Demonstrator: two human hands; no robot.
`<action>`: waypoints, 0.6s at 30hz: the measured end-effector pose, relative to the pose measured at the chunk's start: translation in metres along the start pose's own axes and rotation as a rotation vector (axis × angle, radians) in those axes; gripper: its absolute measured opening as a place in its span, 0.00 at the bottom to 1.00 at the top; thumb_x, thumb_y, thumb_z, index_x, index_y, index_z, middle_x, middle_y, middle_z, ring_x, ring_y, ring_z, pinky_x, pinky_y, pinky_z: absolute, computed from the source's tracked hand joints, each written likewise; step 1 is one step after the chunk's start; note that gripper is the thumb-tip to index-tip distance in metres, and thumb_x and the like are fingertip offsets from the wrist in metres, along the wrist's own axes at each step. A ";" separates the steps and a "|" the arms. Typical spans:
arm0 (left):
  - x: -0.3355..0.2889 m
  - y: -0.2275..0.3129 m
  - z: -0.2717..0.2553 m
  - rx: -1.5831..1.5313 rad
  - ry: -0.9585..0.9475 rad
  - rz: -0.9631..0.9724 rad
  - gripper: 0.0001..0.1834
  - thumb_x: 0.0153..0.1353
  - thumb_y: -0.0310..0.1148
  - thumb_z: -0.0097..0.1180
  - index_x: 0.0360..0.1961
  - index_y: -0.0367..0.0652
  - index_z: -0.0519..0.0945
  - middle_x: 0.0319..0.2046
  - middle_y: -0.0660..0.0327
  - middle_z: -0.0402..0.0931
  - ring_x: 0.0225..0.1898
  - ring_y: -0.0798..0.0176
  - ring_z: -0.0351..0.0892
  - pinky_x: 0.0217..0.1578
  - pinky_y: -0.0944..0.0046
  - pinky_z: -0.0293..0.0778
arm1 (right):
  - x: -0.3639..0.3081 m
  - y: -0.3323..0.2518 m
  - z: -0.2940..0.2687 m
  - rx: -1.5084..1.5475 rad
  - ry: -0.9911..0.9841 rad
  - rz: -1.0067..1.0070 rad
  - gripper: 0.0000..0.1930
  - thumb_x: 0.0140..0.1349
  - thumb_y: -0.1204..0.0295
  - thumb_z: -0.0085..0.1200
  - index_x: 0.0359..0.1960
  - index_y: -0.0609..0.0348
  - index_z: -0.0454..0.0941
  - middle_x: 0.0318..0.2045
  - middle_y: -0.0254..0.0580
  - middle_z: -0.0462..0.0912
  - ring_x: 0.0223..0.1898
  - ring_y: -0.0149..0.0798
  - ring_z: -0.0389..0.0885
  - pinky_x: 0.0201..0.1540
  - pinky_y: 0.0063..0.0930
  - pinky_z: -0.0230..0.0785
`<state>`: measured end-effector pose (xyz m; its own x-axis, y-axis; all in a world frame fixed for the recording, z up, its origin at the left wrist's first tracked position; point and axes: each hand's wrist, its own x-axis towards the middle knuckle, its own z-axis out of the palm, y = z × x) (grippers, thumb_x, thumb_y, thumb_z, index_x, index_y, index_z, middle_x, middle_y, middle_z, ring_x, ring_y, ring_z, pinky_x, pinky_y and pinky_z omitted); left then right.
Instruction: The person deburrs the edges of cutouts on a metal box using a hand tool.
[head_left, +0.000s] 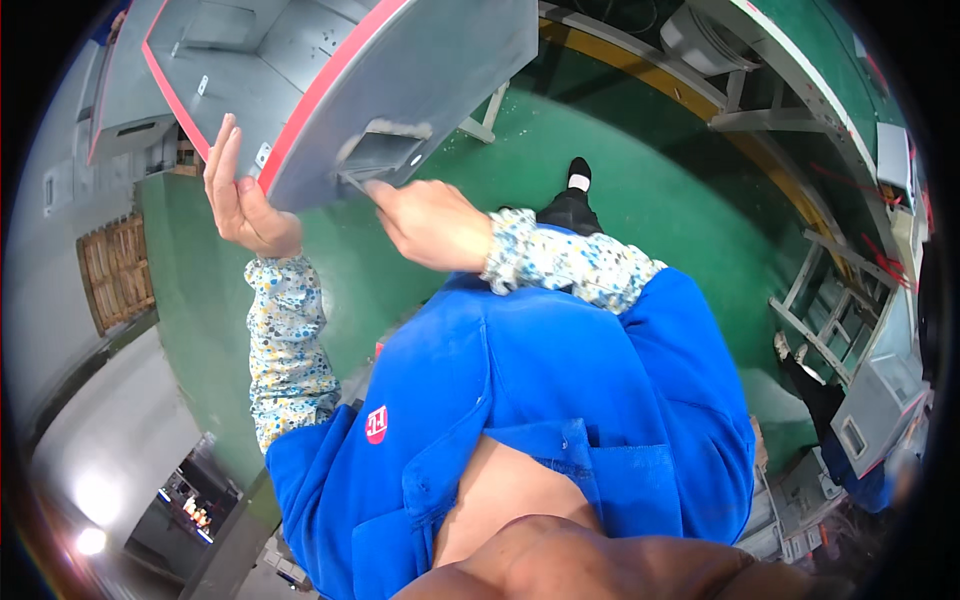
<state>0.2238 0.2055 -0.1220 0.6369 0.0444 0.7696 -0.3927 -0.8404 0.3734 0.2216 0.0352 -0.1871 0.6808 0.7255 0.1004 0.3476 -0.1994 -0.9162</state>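
Observation:
A large grey metal box (pixel 420 85) with red edges fills the upper left, its open side showing a pale interior. My left hand (pixel 248 205) grips its near corner, fingers stretched up along the red edge and thumb at the corner. A rectangular cutout (pixel 385 148) with whitish smears round it lies in the box's side wall. Just below the cutout, my right hand (pixel 435 222) is closed round a thin flat tool (pixel 352 183) whose tip meets the wall. Its exact kind is too small to tell.
Wooden pallets (pixel 115 270) stand at the left. A white bucket (pixel 705 42) sits at the upper right near a pale metal frame (pixel 780 122). Another person (pixel 825 400) is at the far right, beside a grey box (pixel 875 420). The floor (pixel 680 190) is green.

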 end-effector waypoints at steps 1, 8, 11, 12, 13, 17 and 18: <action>0.001 0.002 0.002 0.010 -0.010 -0.007 0.23 0.50 0.25 0.34 0.46 0.28 0.73 0.48 0.46 0.71 0.51 0.51 0.70 0.54 0.56 0.62 | 0.002 0.002 0.002 -0.022 0.053 -0.046 0.14 0.55 0.74 0.44 0.43 0.68 0.67 0.15 0.55 0.74 0.19 0.56 0.75 0.23 0.47 0.67; 0.001 0.002 0.003 0.000 0.034 -0.020 0.23 0.49 0.25 0.34 0.44 0.28 0.74 0.47 0.46 0.72 0.50 0.51 0.70 0.54 0.56 0.63 | -0.002 -0.012 -0.008 -0.215 -0.048 -0.029 0.19 0.47 0.77 0.46 0.43 0.70 0.64 0.13 0.52 0.73 0.17 0.55 0.74 0.20 0.45 0.66; 0.000 0.003 0.004 -0.004 0.037 -0.033 0.23 0.48 0.25 0.34 0.43 0.28 0.74 0.46 0.45 0.72 0.50 0.51 0.70 0.54 0.56 0.62 | 0.001 -0.005 -0.009 -0.219 -0.011 -0.082 0.20 0.45 0.77 0.47 0.43 0.68 0.64 0.13 0.50 0.73 0.17 0.53 0.74 0.18 0.44 0.65; 0.001 0.001 0.003 -0.010 0.049 -0.028 0.23 0.48 0.25 0.34 0.43 0.28 0.74 0.46 0.45 0.72 0.50 0.51 0.70 0.54 0.56 0.62 | -0.001 -0.006 -0.013 -0.242 -0.044 -0.080 0.20 0.45 0.77 0.48 0.43 0.68 0.64 0.13 0.49 0.73 0.17 0.53 0.74 0.18 0.43 0.64; 0.000 0.000 0.003 -0.008 0.043 -0.037 0.23 0.48 0.25 0.35 0.43 0.28 0.74 0.46 0.45 0.73 0.50 0.50 0.71 0.55 0.55 0.61 | -0.008 -0.005 -0.022 -0.270 -0.105 -0.049 0.22 0.44 0.76 0.48 0.44 0.67 0.64 0.13 0.48 0.74 0.17 0.52 0.74 0.18 0.43 0.64; 0.000 -0.002 0.004 -0.017 0.047 -0.060 0.22 0.48 0.26 0.35 0.43 0.27 0.74 0.45 0.45 0.73 0.50 0.49 0.71 0.56 0.54 0.59 | -0.049 0.029 -0.047 -0.252 -0.232 -0.034 0.19 0.51 0.74 0.47 0.47 0.61 0.69 0.14 0.50 0.73 0.18 0.52 0.75 0.22 0.42 0.67; -0.001 -0.001 0.002 -0.023 0.070 -0.059 0.22 0.48 0.26 0.35 0.43 0.27 0.74 0.45 0.45 0.73 0.50 0.49 0.71 0.56 0.54 0.59 | -0.051 0.035 -0.061 -0.240 -0.195 0.049 0.17 0.53 0.73 0.47 0.47 0.60 0.70 0.14 0.50 0.73 0.19 0.52 0.75 0.22 0.42 0.67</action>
<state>0.2252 0.2055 -0.1238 0.6114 0.1316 0.7803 -0.3716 -0.8229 0.4299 0.2387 -0.0488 -0.2001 0.5718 0.8194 -0.0396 0.4757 -0.3705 -0.7978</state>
